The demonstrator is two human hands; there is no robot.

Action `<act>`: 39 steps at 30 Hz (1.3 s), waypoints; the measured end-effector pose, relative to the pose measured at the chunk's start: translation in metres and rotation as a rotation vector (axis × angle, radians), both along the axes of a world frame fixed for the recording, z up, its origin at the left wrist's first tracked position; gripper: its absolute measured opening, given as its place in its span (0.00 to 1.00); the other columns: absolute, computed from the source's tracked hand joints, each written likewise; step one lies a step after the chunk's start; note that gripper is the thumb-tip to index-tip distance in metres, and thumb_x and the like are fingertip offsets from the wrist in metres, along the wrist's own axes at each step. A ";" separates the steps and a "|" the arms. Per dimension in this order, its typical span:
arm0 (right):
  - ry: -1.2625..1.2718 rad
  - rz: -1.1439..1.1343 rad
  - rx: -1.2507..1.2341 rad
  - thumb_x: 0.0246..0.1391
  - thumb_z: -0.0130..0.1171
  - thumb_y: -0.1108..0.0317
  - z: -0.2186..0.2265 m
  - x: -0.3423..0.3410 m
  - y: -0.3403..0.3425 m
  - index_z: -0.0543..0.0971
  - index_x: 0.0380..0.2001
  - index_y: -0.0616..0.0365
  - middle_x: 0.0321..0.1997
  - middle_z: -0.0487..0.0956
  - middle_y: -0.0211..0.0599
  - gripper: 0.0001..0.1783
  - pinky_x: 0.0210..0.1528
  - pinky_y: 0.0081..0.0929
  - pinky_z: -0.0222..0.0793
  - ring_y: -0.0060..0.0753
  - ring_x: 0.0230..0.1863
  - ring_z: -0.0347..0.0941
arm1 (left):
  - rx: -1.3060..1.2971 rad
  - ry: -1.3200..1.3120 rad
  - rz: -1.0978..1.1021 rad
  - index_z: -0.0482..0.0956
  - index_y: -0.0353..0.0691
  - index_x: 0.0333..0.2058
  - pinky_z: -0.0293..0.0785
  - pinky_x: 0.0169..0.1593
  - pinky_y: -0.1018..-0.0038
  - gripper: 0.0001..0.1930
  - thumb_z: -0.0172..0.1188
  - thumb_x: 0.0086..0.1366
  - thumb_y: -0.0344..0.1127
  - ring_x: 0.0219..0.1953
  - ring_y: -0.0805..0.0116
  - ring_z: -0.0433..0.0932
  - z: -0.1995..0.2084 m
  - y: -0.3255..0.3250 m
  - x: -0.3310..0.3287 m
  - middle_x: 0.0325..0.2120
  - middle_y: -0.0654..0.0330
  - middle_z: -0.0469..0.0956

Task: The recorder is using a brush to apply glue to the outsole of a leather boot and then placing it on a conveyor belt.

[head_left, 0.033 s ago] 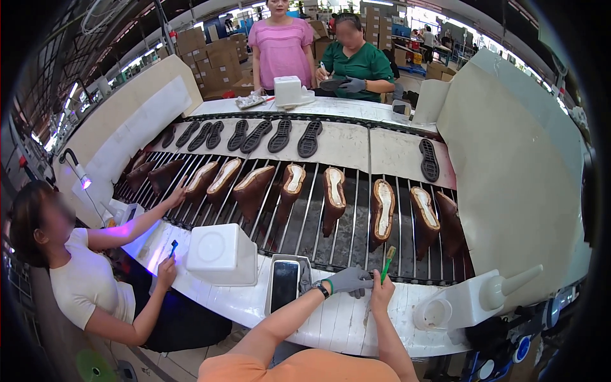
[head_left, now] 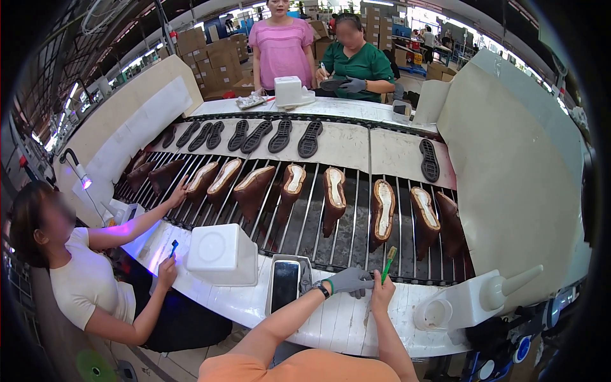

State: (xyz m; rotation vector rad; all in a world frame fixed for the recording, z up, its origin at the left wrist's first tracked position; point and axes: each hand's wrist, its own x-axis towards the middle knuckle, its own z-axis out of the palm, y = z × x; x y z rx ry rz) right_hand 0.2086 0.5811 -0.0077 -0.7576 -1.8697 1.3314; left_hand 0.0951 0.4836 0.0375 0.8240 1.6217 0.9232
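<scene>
My left hand (head_left: 349, 281), in a grey glove, hovers near the table's inner edge, its fingers stretched toward my right hand and nothing seen in them. My bare right hand (head_left: 382, 294) is closed round the green handle of a small brush (head_left: 387, 263), bristles up. Beyond them, brown shoe uppers stand sole-up on the rods of a conveyor (head_left: 356, 229), their pale bottoms showing. The nearest are one shoe upper (head_left: 382, 213) straight ahead and another (head_left: 425, 210) to its right. Black shoe soles (head_left: 310, 139) lie on the far belt, with a lone sole (head_left: 429, 160) at the right.
A phone (head_left: 284, 284) rests in a tray left of my glove, beside a white box (head_left: 221, 254). At right are a white container (head_left: 471, 299) and a round cup (head_left: 434, 313). A co-worker at left holds a blue brush (head_left: 174, 247) and reaches to an upper; two people are across the conveyor.
</scene>
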 end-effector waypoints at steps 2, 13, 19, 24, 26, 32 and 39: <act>-0.051 0.000 -0.031 0.57 0.58 0.62 -0.008 -0.001 0.005 0.72 0.20 0.66 0.12 0.64 0.39 0.19 0.20 0.30 0.54 0.24 0.16 0.56 | 0.005 0.006 -0.003 0.75 0.37 0.39 0.75 0.28 0.79 0.23 0.53 0.64 0.55 0.24 0.71 0.80 0.000 0.001 -0.001 0.24 0.57 0.79; -0.023 -0.011 -0.080 0.57 0.60 0.63 -0.004 0.004 0.005 0.67 0.16 0.63 0.13 0.62 0.27 0.21 0.21 0.26 0.52 0.18 0.19 0.53 | -0.006 -0.001 -0.030 0.75 0.36 0.38 0.74 0.29 0.79 0.23 0.53 0.64 0.54 0.24 0.73 0.79 -0.005 0.005 0.004 0.25 0.58 0.79; -0.005 -0.005 -0.166 0.56 0.61 0.63 -0.012 0.001 0.010 0.67 0.16 0.61 0.14 0.63 0.24 0.21 0.21 0.24 0.51 0.16 0.20 0.53 | -0.019 -0.035 -0.009 0.75 0.36 0.38 0.74 0.29 0.79 0.22 0.52 0.64 0.54 0.24 0.74 0.78 -0.006 0.008 0.002 0.26 0.60 0.79; 0.079 -0.017 -0.160 0.58 0.59 0.62 -0.017 0.000 0.009 0.66 0.15 0.58 0.14 0.61 0.20 0.21 0.20 0.21 0.50 0.14 0.19 0.53 | -0.009 -0.039 -0.016 0.75 0.36 0.38 0.74 0.29 0.79 0.23 0.52 0.64 0.54 0.24 0.74 0.78 -0.002 0.007 0.004 0.27 0.60 0.79; 0.109 -0.042 -0.212 0.58 0.58 0.62 0.002 0.007 0.006 0.66 0.15 0.57 0.14 0.61 0.20 0.21 0.19 0.21 0.49 0.14 0.19 0.53 | 0.000 -0.042 -0.109 0.75 0.37 0.41 0.75 0.30 0.79 0.24 0.52 0.64 0.55 0.25 0.74 0.78 -0.002 0.016 0.006 0.29 0.59 0.80; 0.055 -0.053 -0.077 0.59 0.57 0.64 -0.006 -0.001 0.004 0.66 0.14 0.61 0.12 0.61 0.23 0.22 0.18 0.25 0.50 0.15 0.18 0.53 | 0.001 -0.033 -0.054 0.74 0.37 0.44 0.75 0.31 0.79 0.25 0.52 0.64 0.56 0.26 0.74 0.79 -0.007 0.005 0.005 0.29 0.59 0.80; -0.021 -0.021 -0.139 0.59 0.56 0.65 -0.010 0.003 0.010 0.66 0.15 0.62 0.12 0.60 0.22 0.21 0.19 0.25 0.49 0.15 0.19 0.52 | -0.038 -0.004 -0.020 0.73 0.37 0.47 0.76 0.32 0.77 0.27 0.51 0.65 0.57 0.26 0.72 0.80 0.003 0.008 0.007 0.28 0.58 0.80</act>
